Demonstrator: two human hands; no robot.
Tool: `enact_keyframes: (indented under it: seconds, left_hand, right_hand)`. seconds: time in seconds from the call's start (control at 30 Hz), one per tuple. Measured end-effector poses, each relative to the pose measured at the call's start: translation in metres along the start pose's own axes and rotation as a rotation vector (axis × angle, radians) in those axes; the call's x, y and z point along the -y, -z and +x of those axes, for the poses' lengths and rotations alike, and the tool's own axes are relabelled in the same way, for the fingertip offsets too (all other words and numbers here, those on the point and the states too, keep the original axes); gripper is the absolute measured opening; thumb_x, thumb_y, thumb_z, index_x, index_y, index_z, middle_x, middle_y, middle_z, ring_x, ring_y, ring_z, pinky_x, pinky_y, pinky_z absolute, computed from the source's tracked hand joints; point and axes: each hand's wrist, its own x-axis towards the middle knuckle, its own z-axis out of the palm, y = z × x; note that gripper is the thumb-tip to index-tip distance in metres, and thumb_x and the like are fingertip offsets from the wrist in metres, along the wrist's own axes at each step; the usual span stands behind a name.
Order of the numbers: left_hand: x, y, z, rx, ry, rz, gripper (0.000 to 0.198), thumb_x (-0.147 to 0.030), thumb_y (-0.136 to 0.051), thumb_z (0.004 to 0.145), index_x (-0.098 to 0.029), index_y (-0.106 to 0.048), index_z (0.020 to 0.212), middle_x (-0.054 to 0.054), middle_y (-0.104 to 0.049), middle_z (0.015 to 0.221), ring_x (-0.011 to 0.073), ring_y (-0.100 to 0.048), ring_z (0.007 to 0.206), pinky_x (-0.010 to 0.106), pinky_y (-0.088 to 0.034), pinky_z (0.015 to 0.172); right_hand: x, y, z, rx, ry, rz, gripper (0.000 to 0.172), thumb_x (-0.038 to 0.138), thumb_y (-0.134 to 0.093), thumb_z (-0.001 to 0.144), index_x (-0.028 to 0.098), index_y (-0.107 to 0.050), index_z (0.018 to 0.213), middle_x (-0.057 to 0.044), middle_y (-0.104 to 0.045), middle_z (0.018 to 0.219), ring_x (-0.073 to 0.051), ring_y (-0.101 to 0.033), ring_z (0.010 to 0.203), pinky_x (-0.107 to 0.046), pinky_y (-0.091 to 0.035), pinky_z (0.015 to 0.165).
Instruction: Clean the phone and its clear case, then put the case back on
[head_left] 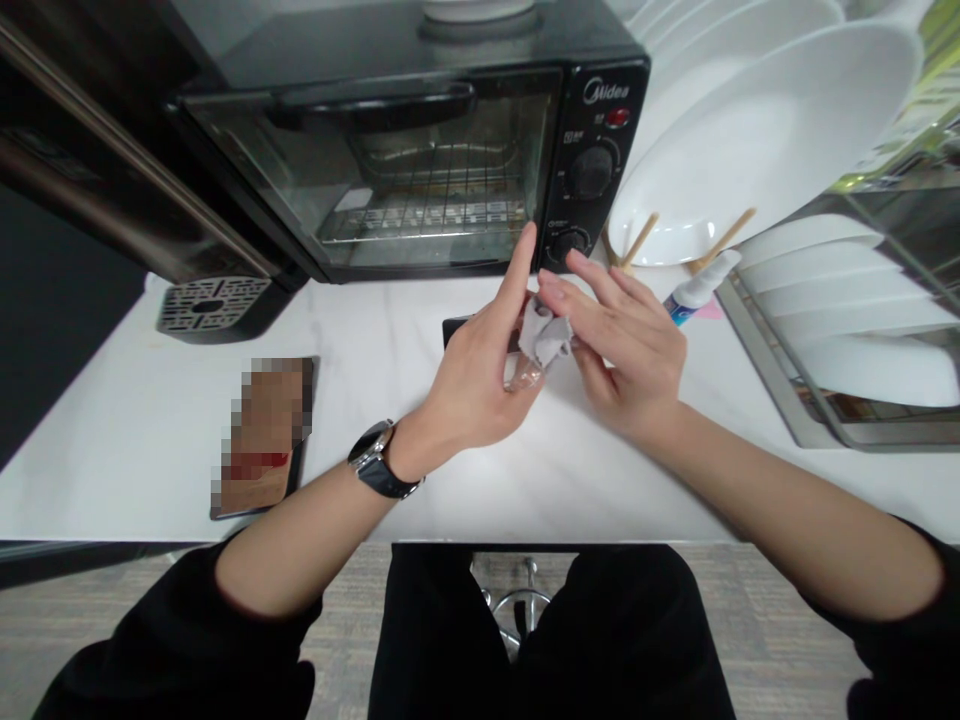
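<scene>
Between my two hands, above the white counter, is a small crumpled grey cloth [545, 335]. My left hand [476, 375] has it between the raised fingers and the thumb, and wears a dark-strapped watch [379, 460] at the wrist. Below the cloth, a clear shiny piece [524, 375] shows by the left thumb; its kind I cannot make out. My right hand [630, 345] comes from the right, with fingertips and thumb closed at the cloth's edge. Partly hidden behind my left hand lies a black object [452, 328]. Just past my right hand is a white-topped bottle with a blue label [694, 290].
A black toaster oven [375, 180] stands behind my hands. White plates [765, 130] and a metal rack of dishes [817, 430] are at the right. A tablet-like device [262, 435] lies on the counter [480, 500] at left, near a machine's drip tray [214, 308].
</scene>
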Motion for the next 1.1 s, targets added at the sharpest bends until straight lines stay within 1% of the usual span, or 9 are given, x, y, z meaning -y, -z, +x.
enact_keyframes:
  seconds: [0.1, 0.23, 0.37, 0.5, 0.7, 0.8, 0.87, 0.97, 1.1]
  left_hand:
    - [-0.003, 0.000, 0.000, -0.022, 0.060, 0.048, 0.089, -0.038, -0.058, 0.100, -0.028, -0.012, 0.175, 0.010, -0.069, 0.143, 0.0276, -0.074, 0.105, 0.047, -0.065, 0.089]
    - [-0.004, 0.002, 0.000, -0.010, 0.067, 0.048, 0.087, -0.032, -0.056, 0.099, -0.033, -0.012, 0.174, 0.007, -0.063, 0.155, 0.0239, -0.075, 0.101, 0.046, -0.065, 0.090]
    - [-0.001, 0.003, 0.001, 0.000, -0.018, 0.065, 0.096, -0.026, -0.061, 0.092, -0.028, -0.013, 0.175, 0.011, -0.060, 0.159, 0.0309, -0.074, 0.118, 0.051, -0.064, 0.100]
    - [0.006, 0.003, -0.001, 0.018, -0.032, 0.058, 0.092, -0.036, -0.062, 0.096, -0.034, -0.014, 0.175, 0.008, -0.060, 0.161, 0.0328, -0.077, 0.115, 0.051, -0.066, 0.094]
    - [0.011, 0.003, -0.003, 0.040, -0.066, 0.061, 0.097, -0.043, -0.067, 0.092, -0.029, -0.018, 0.174, 0.009, -0.058, 0.163, 0.0417, -0.068, 0.135, 0.051, -0.068, 0.095]
    - [0.006, 0.002, -0.001, 0.005, -0.080, 0.067, 0.092, -0.035, -0.063, 0.093, -0.037, -0.018, 0.173, 0.005, -0.050, 0.170, 0.0362, -0.070, 0.132, 0.053, -0.065, 0.101]
    - [0.004, 0.001, -0.001, -0.023, -0.070, 0.075, 0.094, -0.029, -0.061, 0.091, -0.036, -0.016, 0.174, 0.006, -0.057, 0.162, 0.0295, -0.075, 0.113, 0.049, -0.066, 0.094]
    - [0.001, 0.000, 0.000, -0.028, -0.019, 0.073, 0.097, -0.024, -0.059, 0.088, -0.027, -0.015, 0.175, 0.011, -0.068, 0.147, 0.0235, -0.071, 0.090, 0.043, -0.063, 0.078]
    - [-0.002, 0.002, 0.001, -0.023, 0.016, 0.053, 0.090, -0.027, -0.056, 0.093, -0.027, -0.017, 0.174, 0.011, -0.065, 0.151, 0.0235, -0.072, 0.094, 0.043, -0.062, 0.081]
  right_hand:
    - [-0.002, -0.001, 0.000, -0.009, -0.015, 0.000, 0.058, 0.017, -0.047, 0.109, 0.040, -0.048, 0.163, 0.003, -0.073, 0.150, -0.023, -0.060, 0.149, -0.046, -0.053, 0.123]
    - [0.000, -0.002, 0.000, -0.013, -0.027, 0.029, 0.059, 0.016, -0.047, 0.109, 0.040, -0.049, 0.163, 0.003, -0.073, 0.150, -0.023, -0.061, 0.148, -0.046, -0.055, 0.120]
    - [0.007, 0.000, 0.000, 0.017, 0.074, 0.070, 0.062, 0.016, -0.050, 0.107, 0.039, -0.045, 0.165, 0.004, -0.070, 0.152, -0.021, -0.059, 0.151, -0.045, -0.054, 0.123]
    - [0.017, 0.004, 0.001, 0.026, 0.162, 0.053, 0.062, 0.014, -0.051, 0.108, 0.035, -0.043, 0.166, 0.007, -0.070, 0.150, -0.015, -0.056, 0.152, -0.037, -0.049, 0.128]
    - [0.015, 0.003, 0.002, 0.013, 0.208, 0.062, 0.058, 0.017, -0.047, 0.110, 0.037, -0.046, 0.165, 0.010, -0.074, 0.144, -0.015, -0.057, 0.150, -0.035, -0.049, 0.128]
    - [0.007, 0.002, 0.002, 0.008, 0.142, 0.054, 0.063, 0.016, -0.047, 0.109, 0.042, -0.042, 0.166, 0.008, -0.074, 0.146, -0.017, -0.059, 0.149, -0.039, -0.052, 0.126]
    - [0.001, 0.001, 0.002, -0.002, 0.076, 0.029, 0.062, 0.018, -0.048, 0.109, 0.045, -0.043, 0.165, 0.008, -0.073, 0.148, -0.021, -0.058, 0.150, -0.045, -0.052, 0.125]
    - [-0.004, 0.000, 0.002, -0.018, 0.012, 0.010, 0.059, 0.020, -0.050, 0.110, 0.044, -0.047, 0.163, 0.006, -0.073, 0.148, -0.024, -0.060, 0.149, -0.049, -0.052, 0.124]
    - [-0.004, -0.001, 0.003, -0.028, 0.009, 0.028, 0.058, 0.017, -0.049, 0.109, 0.040, -0.050, 0.162, 0.003, -0.073, 0.149, -0.024, -0.061, 0.149, -0.048, -0.055, 0.120]
